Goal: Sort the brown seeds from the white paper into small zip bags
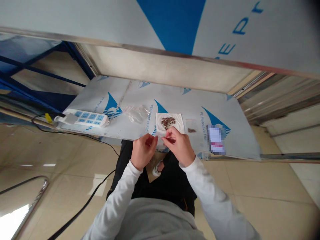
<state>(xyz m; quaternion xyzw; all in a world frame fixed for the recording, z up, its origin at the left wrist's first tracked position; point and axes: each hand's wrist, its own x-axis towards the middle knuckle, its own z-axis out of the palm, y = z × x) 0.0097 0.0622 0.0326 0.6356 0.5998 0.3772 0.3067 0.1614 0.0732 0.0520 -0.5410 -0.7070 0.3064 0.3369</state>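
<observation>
My left hand [144,150] and my right hand [179,145] meet at the table's front edge, fingers pinched. Between them hangs a small clear plastic bag [161,144], its upper edge held by the fingertips of both; what it contains, if anything, I cannot make out. Just beyond my right hand, a pile of small brownish metal pieces [168,122], perhaps screws, lies on a white cloth or paper [180,119]. To the right is a flat clear bag [191,122] with a few similar pieces inside. Crumpled clear bags [136,114] lie to the left of the pile.
A white power strip [91,119] with a plug and black cable sits at the table's left end. A blurred-out, phone-like object [216,140] lies at the right. Overhead, a film-covered shelf [100,23] juts over the film-covered table [172,95].
</observation>
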